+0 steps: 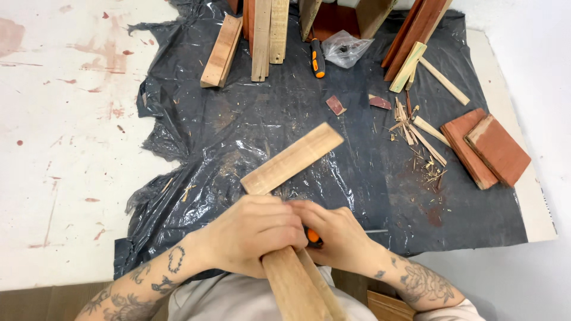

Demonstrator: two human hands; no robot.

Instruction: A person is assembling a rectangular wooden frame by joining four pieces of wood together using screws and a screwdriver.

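Pale tan wooden plank (pixel 291 159) under my tattooed left hand (pixel 253 233); orange-and-black tool handle (pixel 313 238) in my right hand (pixel 339 238); glossy black plastic sheet (pixel 238 125); reddish-brown blocks (pixel 488 148).

Bare black sheet (pixel 357 172) ahead; wood splinters (pixel 416 139) crowd the right.

Looks like a makeshift woodworking spot. Crumpled black plastic sheet (pixel 250 119) spread over a paint-stained white surface (pixel 59 119). Pale and reddish wooden planks (pixel 262 35) stacked along the top of the frame, thin wood splinters and shavings (pixel 416 134) at right, an orange-and-black handled tool (pixel 317 58) at top centre.
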